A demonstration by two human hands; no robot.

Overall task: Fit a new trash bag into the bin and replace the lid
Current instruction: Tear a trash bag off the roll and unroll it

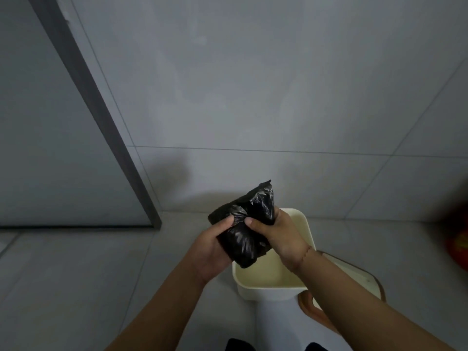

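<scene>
Here, both hands (253,239) clutch crinkled, glossy black trash bag (244,224).

Two bare forearms are seen entering from the lower edge of the frame, with no sleeve visible on either up to where they are cut off. The left hand (211,245) and right hand (281,238) are ungloved, and short, unpainted thumbnails are noted on both. A thin line of small marks is noted across the right wrist (305,255), though whether it is a thread band or a mark cannot be made out.
</scene>
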